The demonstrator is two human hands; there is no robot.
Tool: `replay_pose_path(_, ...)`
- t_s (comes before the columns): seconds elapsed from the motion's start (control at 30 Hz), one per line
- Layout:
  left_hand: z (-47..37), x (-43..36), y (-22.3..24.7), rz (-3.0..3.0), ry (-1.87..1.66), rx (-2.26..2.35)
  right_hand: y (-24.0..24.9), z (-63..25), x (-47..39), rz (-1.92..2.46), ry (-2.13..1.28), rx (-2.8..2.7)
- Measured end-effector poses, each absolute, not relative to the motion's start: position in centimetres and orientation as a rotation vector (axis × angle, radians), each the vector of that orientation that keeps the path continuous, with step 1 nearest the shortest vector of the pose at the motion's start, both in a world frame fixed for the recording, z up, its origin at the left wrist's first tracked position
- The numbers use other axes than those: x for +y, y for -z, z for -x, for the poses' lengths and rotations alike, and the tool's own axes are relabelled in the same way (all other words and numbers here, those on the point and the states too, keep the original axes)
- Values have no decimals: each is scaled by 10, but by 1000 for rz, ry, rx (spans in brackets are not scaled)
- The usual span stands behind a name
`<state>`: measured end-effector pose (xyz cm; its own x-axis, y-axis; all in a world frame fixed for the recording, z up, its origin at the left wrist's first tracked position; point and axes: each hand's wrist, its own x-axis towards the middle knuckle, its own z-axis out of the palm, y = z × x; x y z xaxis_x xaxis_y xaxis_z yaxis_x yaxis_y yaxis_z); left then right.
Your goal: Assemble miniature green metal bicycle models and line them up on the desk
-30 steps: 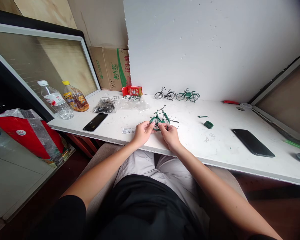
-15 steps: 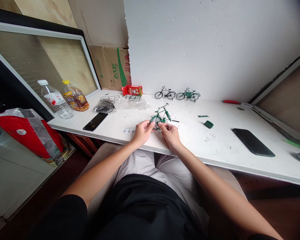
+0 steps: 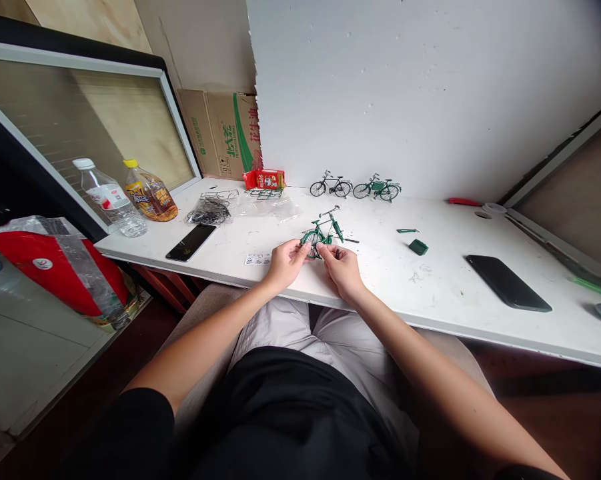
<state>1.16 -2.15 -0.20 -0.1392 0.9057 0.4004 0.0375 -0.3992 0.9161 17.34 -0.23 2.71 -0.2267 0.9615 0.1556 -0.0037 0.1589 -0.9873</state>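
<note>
A small green model bicycle (image 3: 325,230) is held just above the front of the white table. One wheel shows between my fingers, at the lower left of its frame; no wheel can be seen at the fork end. My left hand (image 3: 287,262) pinches the wheel side from the left. From the right, my right hand (image 3: 342,268) grips the same bicycle low down, its fingers curled. A printed paper slip (image 3: 257,260) lies beside my left hand. Behind my right hand is a thin dark stick-like piece (image 3: 351,241). Farther right are a green box-like part (image 3: 418,247) and a thin green piece (image 3: 407,231).
Two finished-looking model bicycles, one black (image 3: 331,186) and one green (image 3: 377,189), stand by the wall. Leftward are a bag of black parts (image 3: 209,210), a phone (image 3: 191,242) and two bottles, one clear (image 3: 111,200), one yellow-capped (image 3: 150,195). Another phone (image 3: 507,283) lies right.
The model bicycle has tilted or shifted very slightly in my fingers. Both hands keep nearly the same place, and the things on the table stay put.
</note>
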Motion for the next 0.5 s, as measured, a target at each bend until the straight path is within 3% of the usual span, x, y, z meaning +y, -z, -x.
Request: replay_pose_path(0.5, -12, -21, 1, -1406, -1607, 1070, -19, -173, 5, 983, -1192, -1463)
